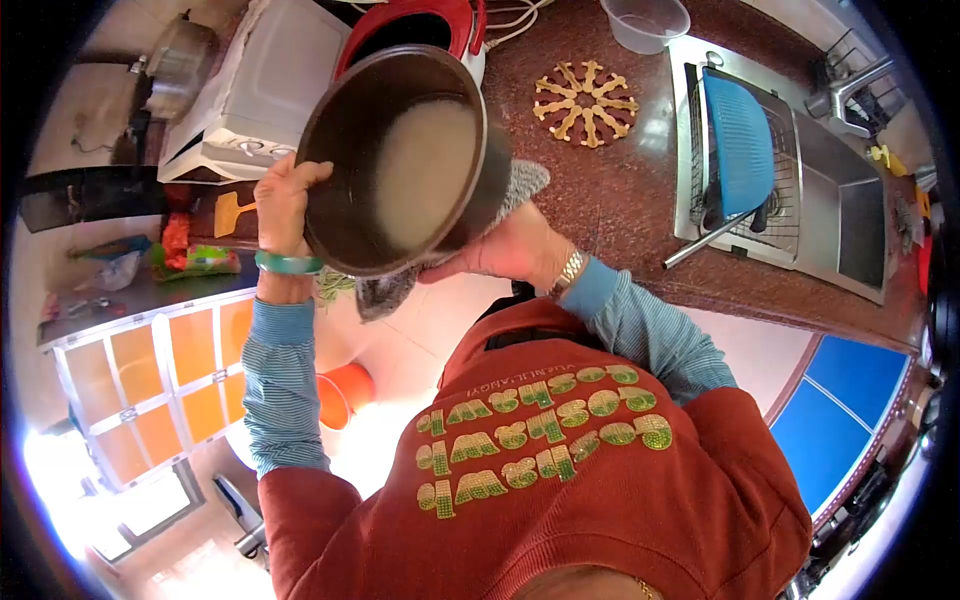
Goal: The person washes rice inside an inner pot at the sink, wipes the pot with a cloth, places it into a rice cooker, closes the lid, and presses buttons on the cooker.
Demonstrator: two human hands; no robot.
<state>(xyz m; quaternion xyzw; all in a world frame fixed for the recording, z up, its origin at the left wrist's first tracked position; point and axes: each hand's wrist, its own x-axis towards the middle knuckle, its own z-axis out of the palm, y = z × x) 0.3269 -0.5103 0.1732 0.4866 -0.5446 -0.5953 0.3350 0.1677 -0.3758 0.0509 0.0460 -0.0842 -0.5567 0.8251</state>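
A dark round pot is held up in the air with its mouth tilted toward the camera. Cloudy pale liquid lies inside it. My left hand grips the pot's rim at the left, thumb over the edge, with a green bangle on the wrist. Under the pot's right side, my right hand supports it through a grey cloth; part of this hand is hidden behind the pot. Behind the pot stands a red-rimmed cooker with a dark opening.
A wooden trivet lies on the brown counter. To its right are a clear bowl, a blue basket on a wire rack and a metal sink. An orange bucket stands on the floor.
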